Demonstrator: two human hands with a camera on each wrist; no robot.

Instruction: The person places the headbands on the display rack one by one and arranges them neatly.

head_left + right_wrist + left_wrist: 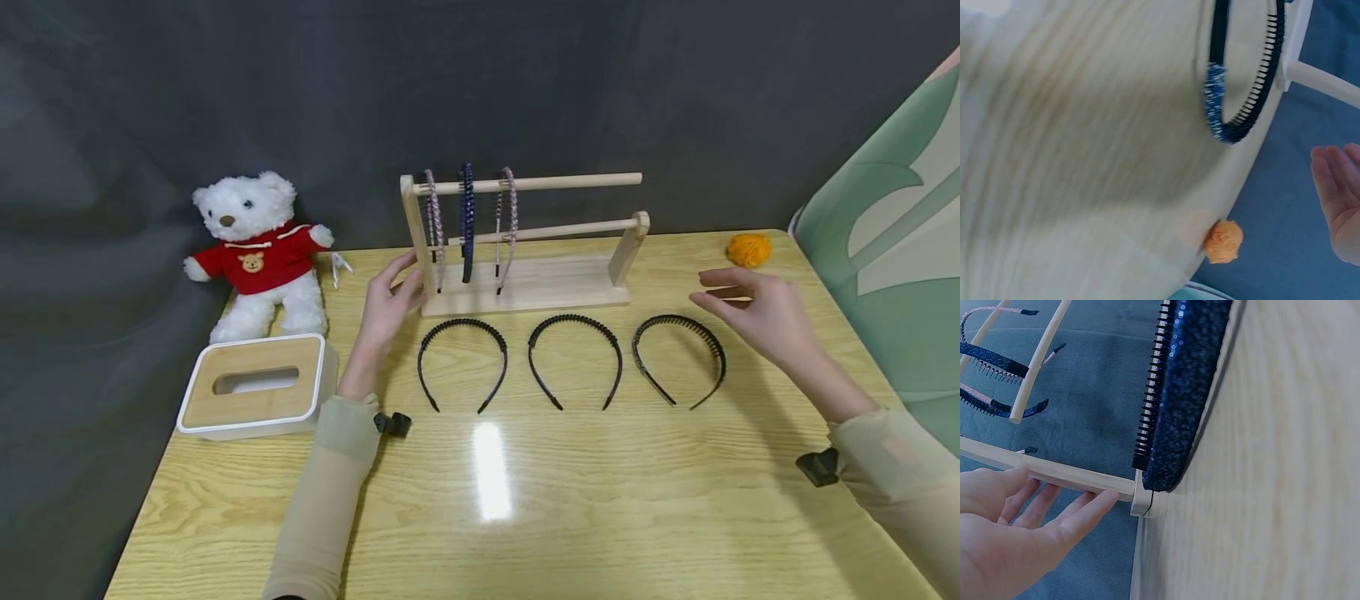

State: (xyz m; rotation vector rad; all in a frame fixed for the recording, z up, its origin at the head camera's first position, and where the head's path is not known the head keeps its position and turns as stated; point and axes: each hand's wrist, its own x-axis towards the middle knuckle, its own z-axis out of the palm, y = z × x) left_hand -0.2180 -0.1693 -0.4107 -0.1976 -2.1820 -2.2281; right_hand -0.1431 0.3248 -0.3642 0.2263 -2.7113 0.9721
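Note:
My left hand (385, 304) is at the left end of a wooden headband rack (558, 279). In the left wrist view its fairly straight fingers touch the side post (1072, 477). On the rack's upper bar hang a pinkish beaded headband (436, 212), a navy one (468, 221) and another pinkish one (513, 204). Three dark toothed headbands lie in a row before the rack: left (462, 322), middle (576, 317) and right (722, 354). My right hand (776, 317) is raised over the table beside the right headband, fingers extended, holding nothing.
A white teddy bear in a red sweater (262, 258) sits at the back left. Before it stands a tissue box with a wooden lid (258, 400). An orange ball (748, 249) lies at the back right. A dark cloth (525, 83) hangs behind the table.

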